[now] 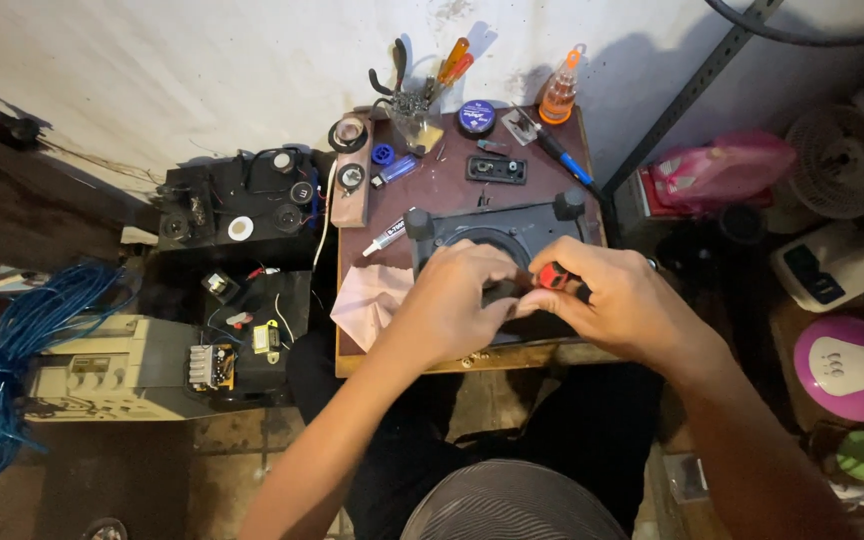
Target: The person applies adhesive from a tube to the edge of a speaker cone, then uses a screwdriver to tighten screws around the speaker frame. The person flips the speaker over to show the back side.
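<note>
A dark square speaker housing (529,222) with round corner feet lies on a small brown table (452,190). Both hands meet over its near side. My right hand (620,300) grips a screwdriver with a red and black handle (555,277), lying roughly level and pointing left. My left hand (449,302) is curled over the housing, its fingers at the screwdriver's tip. What sits under the fingers is hidden.
At the table's back stand a glass of pliers and screwdrivers (414,105), an orange-capped bottle (558,95), a blue tin (476,117), a marker (385,237) and a pink cloth (370,300). Left lie a black device with dials (242,205), circuit parts and blue cable (12,350).
</note>
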